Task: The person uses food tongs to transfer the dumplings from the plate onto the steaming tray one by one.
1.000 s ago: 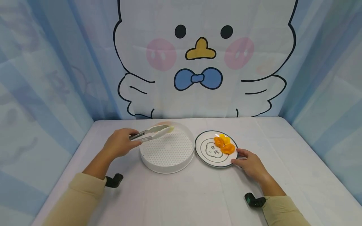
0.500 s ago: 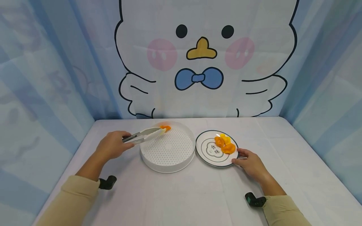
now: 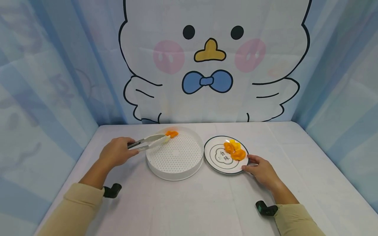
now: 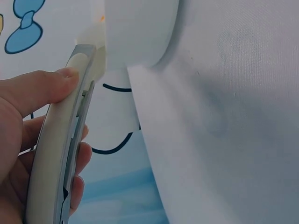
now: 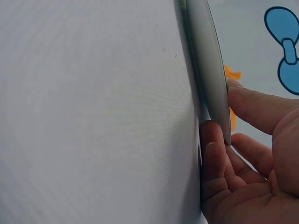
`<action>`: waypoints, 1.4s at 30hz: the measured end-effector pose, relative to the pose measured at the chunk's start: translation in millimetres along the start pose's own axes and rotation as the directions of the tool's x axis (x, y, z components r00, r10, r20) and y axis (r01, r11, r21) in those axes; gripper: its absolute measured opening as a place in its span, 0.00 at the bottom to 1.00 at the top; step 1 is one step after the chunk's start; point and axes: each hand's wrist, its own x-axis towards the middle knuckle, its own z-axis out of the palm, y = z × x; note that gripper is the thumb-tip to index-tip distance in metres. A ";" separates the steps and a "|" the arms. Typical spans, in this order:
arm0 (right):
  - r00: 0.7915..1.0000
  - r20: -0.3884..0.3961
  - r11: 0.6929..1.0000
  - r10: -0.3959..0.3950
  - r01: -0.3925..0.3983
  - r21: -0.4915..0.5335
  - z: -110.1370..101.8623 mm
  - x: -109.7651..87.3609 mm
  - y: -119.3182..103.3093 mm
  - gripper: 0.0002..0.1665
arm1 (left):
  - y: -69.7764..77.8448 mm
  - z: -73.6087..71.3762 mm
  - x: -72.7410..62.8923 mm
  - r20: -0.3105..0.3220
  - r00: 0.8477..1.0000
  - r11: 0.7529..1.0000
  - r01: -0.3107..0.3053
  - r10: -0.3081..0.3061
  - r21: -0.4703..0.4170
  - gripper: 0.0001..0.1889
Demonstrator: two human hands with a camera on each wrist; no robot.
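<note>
My left hand (image 3: 116,151) grips silver tongs with pale tips (image 3: 155,140), thumb along the handle (image 4: 60,126) in the left wrist view. The tips hover over the left far part of a round white perforated steamer tray (image 3: 177,159). Close beyond the tips, an orange piece (image 3: 171,133) sits in the tray; its kind is unclear. My right hand (image 3: 262,172) pinches the right rim of a white plate (image 3: 214,162) with a dark edge, fingers beneath and thumb on top in the right wrist view. Two orange pieces (image 3: 238,155) and a yellow piece (image 3: 235,144) lie on that plate.
The tray and plate stand side by side on a white-covered table (image 3: 189,206), near its far edge. Behind rises a curtain (image 3: 209,105) printed with a cartoon bird. Blue-white curtains (image 3: 50,108) flank both sides.
My left hand has drawn the tongs back to the left. The orange piece in the tray, earlier hidden behind the tips, now shows free of them. My right hand keeps its place on the plate.
</note>
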 end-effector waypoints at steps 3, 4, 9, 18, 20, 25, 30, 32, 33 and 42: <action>1.000 0.000 1.000 0.000 0.000 0.003 0.1 -0.4 -0.3 0.47 | 1.5 -0.9 -0.2 -0.004 1.000 1.000 0.001 -0.001 0.012 0.28; 1.000 0.001 1.000 -0.001 0.001 0.004 0.2 -0.4 -0.3 0.47 | 2.3 -1.5 -0.3 -0.008 1.000 1.000 0.000 0.000 0.015 0.28; 1.000 -0.002 1.000 -0.004 0.004 0.002 0.0 -0.5 -0.5 0.46 | 9.0 -5.8 -1.8 -0.047 0.999 1.000 -0.016 0.016 0.019 0.30; 1.000 -0.004 1.000 0.001 -0.001 0.000 -0.3 0.0 0.1 0.46 | 39.7 -7.2 -3.1 -0.052 0.996 0.997 -0.076 0.077 0.017 0.30; 1.000 -0.005 1.000 0.002 -0.002 0.000 -0.3 0.4 0.6 0.46 | 47.3 -4.0 -1.9 -0.042 0.995 0.996 -0.089 0.090 0.008 0.31; 1.000 -0.004 1.000 0.004 -0.004 0.004 0.4 1.0 1.6 0.46 | 67.0 8.1 4.2 -0.012 0.991 0.991 -0.134 0.134 -0.003 0.33; 1.000 -0.004 1.000 0.003 -0.003 0.002 1.2 1.5 2.5 0.46 | 87.6 21.8 11.3 0.019 0.986 0.986 -0.167 0.167 -0.004 0.33; 1.000 -0.006 1.000 0.001 -0.001 -0.004 1.3 1.7 2.8 0.46 | 95.7 27.0 13.4 0.026 0.983 0.983 -0.182 0.182 -0.007 0.33; 1.000 -0.006 1.000 0.000 0.000 -0.005 1.3 1.9 2.9 0.46 | 99.9 29.3 14.0 0.028 0.981 0.982 -0.190 0.190 -0.009 0.33; 1.000 -0.009 1.000 -0.004 0.004 -0.008 1.5 1.3 3.0 0.46 | 128.7 46.8 27.6 0.059 0.966 0.968 -0.252 0.252 -0.006 0.30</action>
